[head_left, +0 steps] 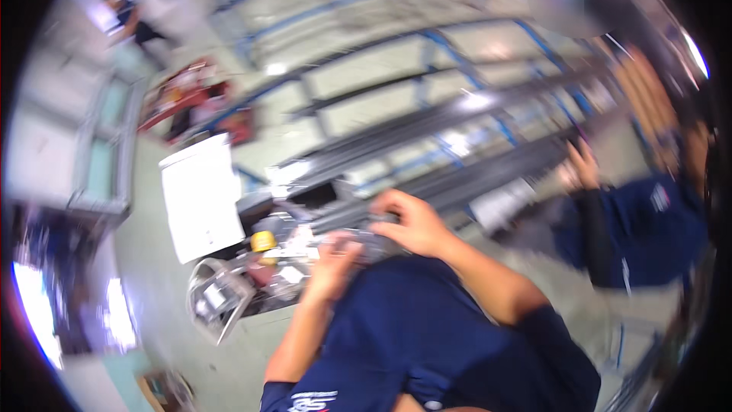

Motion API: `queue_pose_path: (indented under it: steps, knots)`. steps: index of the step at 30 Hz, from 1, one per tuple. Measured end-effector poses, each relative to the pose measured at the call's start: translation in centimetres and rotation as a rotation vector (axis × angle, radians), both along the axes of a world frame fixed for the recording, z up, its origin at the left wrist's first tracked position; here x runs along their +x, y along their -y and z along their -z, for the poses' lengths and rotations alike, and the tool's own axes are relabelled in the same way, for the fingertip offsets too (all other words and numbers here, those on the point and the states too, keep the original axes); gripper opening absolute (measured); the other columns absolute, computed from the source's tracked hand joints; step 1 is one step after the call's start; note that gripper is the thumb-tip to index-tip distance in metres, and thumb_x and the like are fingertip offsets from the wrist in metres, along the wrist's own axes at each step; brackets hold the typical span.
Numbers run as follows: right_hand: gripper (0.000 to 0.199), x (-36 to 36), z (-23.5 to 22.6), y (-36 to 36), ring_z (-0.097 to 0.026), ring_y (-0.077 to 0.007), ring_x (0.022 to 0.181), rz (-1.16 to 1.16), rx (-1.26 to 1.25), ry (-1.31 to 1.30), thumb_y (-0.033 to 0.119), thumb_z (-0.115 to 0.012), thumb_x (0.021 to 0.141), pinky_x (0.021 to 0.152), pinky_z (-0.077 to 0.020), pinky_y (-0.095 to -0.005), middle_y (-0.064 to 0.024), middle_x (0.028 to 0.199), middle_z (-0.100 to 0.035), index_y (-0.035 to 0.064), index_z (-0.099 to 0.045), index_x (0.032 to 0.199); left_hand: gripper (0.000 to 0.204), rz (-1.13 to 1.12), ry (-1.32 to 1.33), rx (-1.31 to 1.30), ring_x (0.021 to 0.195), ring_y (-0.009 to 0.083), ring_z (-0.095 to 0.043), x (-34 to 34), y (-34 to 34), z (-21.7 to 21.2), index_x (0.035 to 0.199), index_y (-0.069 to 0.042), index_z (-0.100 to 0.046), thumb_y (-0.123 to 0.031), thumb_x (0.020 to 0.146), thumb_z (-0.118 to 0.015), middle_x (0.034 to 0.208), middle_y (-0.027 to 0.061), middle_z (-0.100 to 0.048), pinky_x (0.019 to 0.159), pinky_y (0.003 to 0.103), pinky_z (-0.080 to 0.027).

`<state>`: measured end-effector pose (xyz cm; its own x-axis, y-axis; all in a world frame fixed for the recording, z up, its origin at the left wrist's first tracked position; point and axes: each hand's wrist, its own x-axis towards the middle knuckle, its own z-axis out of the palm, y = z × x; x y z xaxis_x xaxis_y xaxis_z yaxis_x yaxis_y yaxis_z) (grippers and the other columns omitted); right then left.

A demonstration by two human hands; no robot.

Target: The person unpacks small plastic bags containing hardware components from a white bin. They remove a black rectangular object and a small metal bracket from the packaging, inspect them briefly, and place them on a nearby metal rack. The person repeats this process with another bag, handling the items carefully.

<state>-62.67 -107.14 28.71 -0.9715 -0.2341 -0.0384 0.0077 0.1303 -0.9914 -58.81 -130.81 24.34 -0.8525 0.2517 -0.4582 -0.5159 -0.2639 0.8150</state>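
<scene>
Motion blurs the view. Just in front of my body, my left hand (335,263) has its fingers bent at the edge of a clear plastic bag (367,244). My right hand (412,223) is raised slightly farther off, at the bag's right side. Its thumb and forefinger curl round a small dark thing too smeared to name. Left of my left hand, a yellow-capped item (263,241) sits among jumbled small parts and packets. Long dark metal profiles (457,175) run behind my hands, up to the right.
A white panel (202,198) stands at the left, above a pale bin (221,301). At the right a co-worker (640,229) in dark blue reaches toward the profiles. Blue-edged racks (427,69) fill the back. A red cart (191,99) and a distant person (136,24) are far left.
</scene>
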Motion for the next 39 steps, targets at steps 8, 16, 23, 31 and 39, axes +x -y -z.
queue_pose_path:
  steps: [8,16,23,31,39]
  knots:
    - [0.029,0.0,-1.3,-0.5,-0.064,-0.0093,0.087,0.058,-0.198,0.164,-0.004,-0.076,0.087,0.079,-0.0517,-0.0248,-0.0032,0.098,-0.067,0.0026,-0.061,0.111,0.034,0.0,-0.03,0.102,0.087,0.0103,-0.065,-0.5,-0.8,-1.8,0.133,-0.009,-0.062,-0.019,0.102,-0.071,0.105,0.0013,-0.068,0.075,0.031,-0.06]
    - [0.025,-0.6,-4.0,-0.3,-0.06,-0.0059,0.074,-0.095,-0.095,0.269,-0.001,-0.076,0.086,0.068,-0.0484,-0.0223,-0.0006,0.087,-0.065,0.0039,-0.062,0.106,0.019,-0.035,-0.002,0.16,0.093,0.0102,-0.064,-0.7,-0.6,-1.0,0.113,-0.008,-0.063,-0.024,0.105,-0.067,0.101,-0.0003,-0.064,0.079,0.033,-0.062]
    - [0.023,-1.9,-2.0,1.3,-0.06,-0.012,0.09,0.081,0.025,-0.055,0.011,-0.08,0.088,0.081,-0.0502,-0.0303,-0.0026,0.095,-0.064,0.0025,-0.066,0.104,0.035,-0.061,-0.017,0.119,0.095,0.024,-0.072,-2.2,0.1,-2.3,0.119,-0.005,-0.062,-0.034,0.101,-0.07,0.107,0.0078,-0.07,0.08,0.043,-0.063]
    - [0.024,-1.0,-3.1,0.9,-0.058,-0.0029,0.085,0.055,0.018,0.001,0.005,-0.077,0.092,0.075,-0.0466,-0.0207,0.002,0.097,-0.066,0.0026,-0.064,0.112,0.031,-0.179,0.036,0.331,0.107,0.0271,-0.071,-1.2,0.4,-2.5,0.134,-0.006,-0.06,-0.023,0.109,-0.056,0.116,0.0083,-0.068,0.092,0.047,-0.062]
    - [0.023,-1.8,-3.2,-0.5,-0.055,-0.0031,0.078,0.018,-0.039,0.096,0.007,-0.077,0.091,0.07,-0.0448,-0.0215,0.0033,0.092,-0.064,0.004,-0.065,0.11,0.028,-0.135,0.05,0.293,0.099,0.0233,-0.073,-1.9,0.4,-2.4,0.13,-0.008,-0.062,-0.024,0.108,-0.058,0.115,0.0076,-0.071,0.085,0.043,-0.064]
